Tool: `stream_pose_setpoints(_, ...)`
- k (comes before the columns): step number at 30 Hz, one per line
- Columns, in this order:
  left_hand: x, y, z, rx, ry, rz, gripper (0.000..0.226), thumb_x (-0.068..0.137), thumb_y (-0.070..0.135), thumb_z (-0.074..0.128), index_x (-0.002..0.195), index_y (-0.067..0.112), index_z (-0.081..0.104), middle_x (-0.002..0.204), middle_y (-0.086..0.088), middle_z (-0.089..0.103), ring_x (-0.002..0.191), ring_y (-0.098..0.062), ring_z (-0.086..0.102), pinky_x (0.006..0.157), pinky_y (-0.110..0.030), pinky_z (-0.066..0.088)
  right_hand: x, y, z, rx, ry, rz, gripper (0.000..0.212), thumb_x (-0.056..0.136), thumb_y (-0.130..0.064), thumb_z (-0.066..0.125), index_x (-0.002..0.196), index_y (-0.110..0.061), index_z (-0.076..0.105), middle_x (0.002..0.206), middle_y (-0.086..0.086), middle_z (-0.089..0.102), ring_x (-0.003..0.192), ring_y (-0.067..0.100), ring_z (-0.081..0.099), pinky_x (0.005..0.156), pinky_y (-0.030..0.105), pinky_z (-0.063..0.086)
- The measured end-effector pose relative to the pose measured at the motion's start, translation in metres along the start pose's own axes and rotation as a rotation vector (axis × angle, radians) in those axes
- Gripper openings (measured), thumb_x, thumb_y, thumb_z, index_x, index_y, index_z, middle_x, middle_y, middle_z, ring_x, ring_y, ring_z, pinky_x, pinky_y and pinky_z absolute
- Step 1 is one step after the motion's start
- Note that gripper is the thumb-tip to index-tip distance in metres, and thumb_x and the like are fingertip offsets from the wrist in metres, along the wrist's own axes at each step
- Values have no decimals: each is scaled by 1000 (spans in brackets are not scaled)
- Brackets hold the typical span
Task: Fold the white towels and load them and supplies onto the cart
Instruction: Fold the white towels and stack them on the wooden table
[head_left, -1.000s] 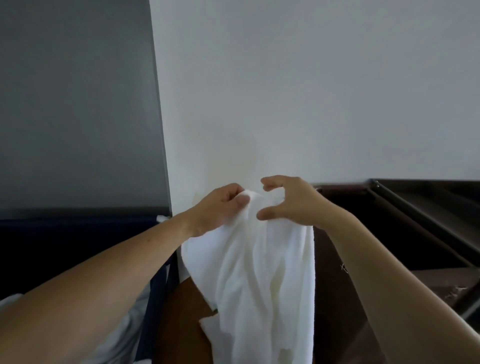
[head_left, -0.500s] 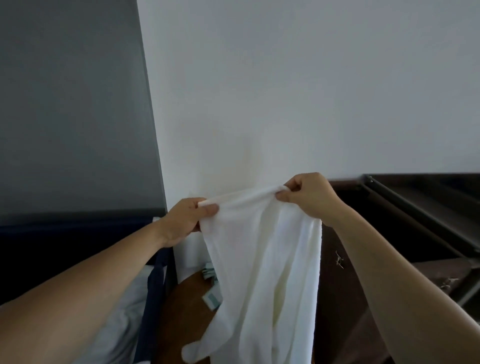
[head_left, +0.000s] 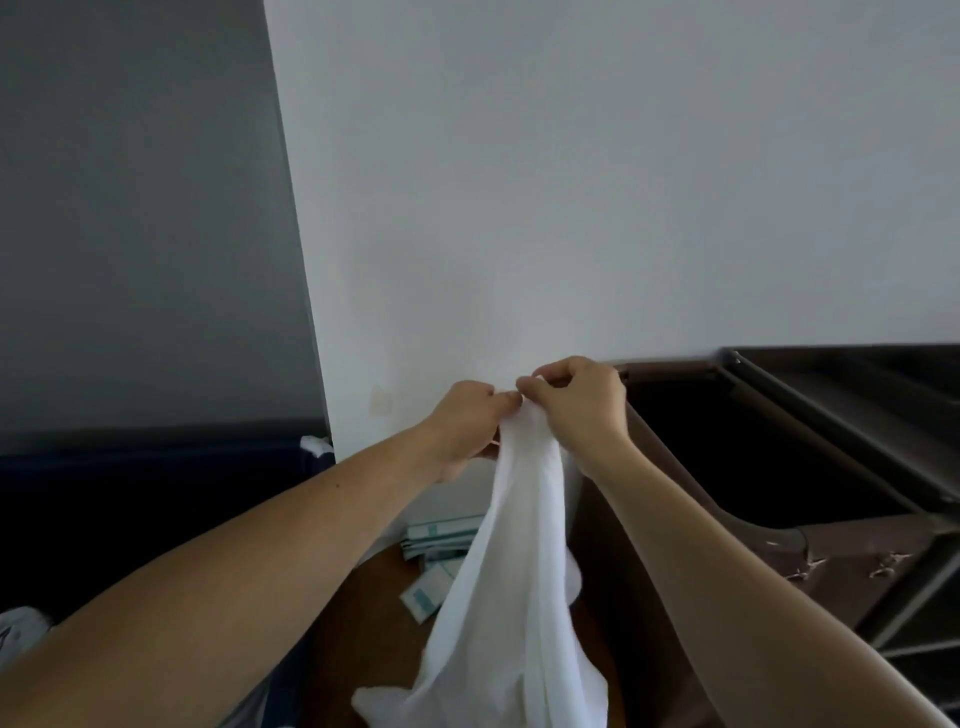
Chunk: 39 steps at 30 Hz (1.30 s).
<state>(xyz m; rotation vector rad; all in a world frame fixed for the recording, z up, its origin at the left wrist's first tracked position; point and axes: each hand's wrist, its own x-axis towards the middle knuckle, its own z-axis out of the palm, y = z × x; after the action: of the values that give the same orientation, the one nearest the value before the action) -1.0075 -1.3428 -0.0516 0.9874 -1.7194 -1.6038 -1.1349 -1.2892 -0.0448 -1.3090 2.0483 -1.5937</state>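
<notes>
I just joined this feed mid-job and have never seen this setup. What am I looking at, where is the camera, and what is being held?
There is no machine here: a person works with two bare hands. One wide-angle camera sits on the person's head, looking forward and down, so both arms reach in from the bottom edge. The left hand and right hand meet close together, each pinching the top of a white towel that hangs bunched below them. Under it is a brown surface with white-and-teal packets. On the right stands a dark brown cart.
</notes>
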Motion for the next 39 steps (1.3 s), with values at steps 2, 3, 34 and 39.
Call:
stream_pose_setpoints(2, 0, 1, -1, -34, -53, 8, 25, 95, 8, 48, 101, -4, 70, 91, -14, 74, 82, -26, 72, 80, -43, 59, -4, -2, 0, 21, -78, -5, 19, 82, -22, 78, 72, -33, 65, 68, -6, 71, 68, 12, 68, 77, 33, 59)
stream_pose_setpoints(3, 0, 1, -2, -59, -72, 1, 27, 93, 7, 46, 98, -2, 71, 87, -13, 74, 81, -25, 72, 83, -46, 59, -6, -3, -1, 18, -115, -11, 19, 84, -19, 74, 73, -32, 66, 66, -2, 72, 67, 14, 69, 79, 35, 59)
stream_pose_setpoints(34, -13, -4, -41, 205, -395, -12, 41, 89, 18, 64, 123, -5, 60, 120, -23, 65, 113, -37, 63, 103, -50, 48, -3, 17, 6, -13, -439, -37, 21, 80, -30, 82, 78, -16, 66, 70, -4, 63, 65, 8, 57, 63, 22, 47)
stream_pose_setpoints(39, -15, -10, -44, 257, -172, 87, 30, 99, 23, 59, 111, -4, 67, 112, -21, 70, 106, -35, 67, 97, -51, 52, -6, 17, 11, 15, -366, -68, 26, 82, -35, 79, 76, -17, 62, 71, -3, 60, 66, 11, 54, 64, 30, 45)
